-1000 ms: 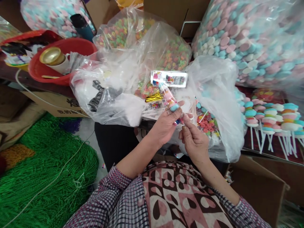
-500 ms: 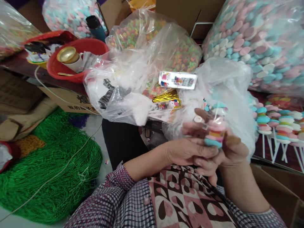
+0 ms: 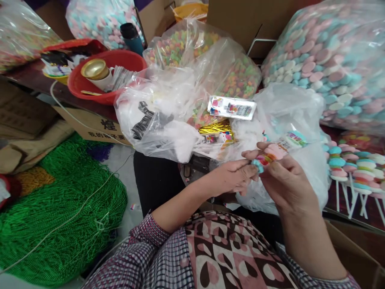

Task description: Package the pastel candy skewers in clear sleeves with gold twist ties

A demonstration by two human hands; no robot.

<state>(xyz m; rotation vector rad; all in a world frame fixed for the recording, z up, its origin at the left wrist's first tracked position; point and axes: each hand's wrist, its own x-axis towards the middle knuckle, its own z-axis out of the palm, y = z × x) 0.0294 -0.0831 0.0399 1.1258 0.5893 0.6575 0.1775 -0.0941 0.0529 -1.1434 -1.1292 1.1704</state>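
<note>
Just above the person's lap, the left hand [image 3: 233,181] and the right hand [image 3: 284,180] meet around a wrapped candy stick [image 3: 274,153], a stack of pink, yellow and blue discs lying tilted, its low end toward the left hand and its high end up past the right hand's thumb. The right hand is closed around the stack from below and behind, thumb laid along its near side; the left hand's fingertips [image 3: 251,167] pinch narrowly at the low blue end, touching the wrapper. Directly beyond the right hand sits a clear plastic bag [image 3: 288,108], rumpled and open, with pale blue pieces showing inside. Further beyond it, up and to the right of that hand, bulges a large sack of pastel discs [image 3: 327,64]. To the right of the right hand, finished candy sticks [image 3: 349,168] lie in a row with their white stems pointing toward the person. Just beyond the left hand lie a bundle of gold twist ties [image 3: 215,127] and a small printed card packet [image 3: 231,107] on crumpled bags of bright ring candy [image 3: 234,76]. Well to the left of the left hand stands a red basin [image 3: 120,60] on the tabletop, and below it a heap of green beads [image 3: 60,216] covers the floor.
</note>
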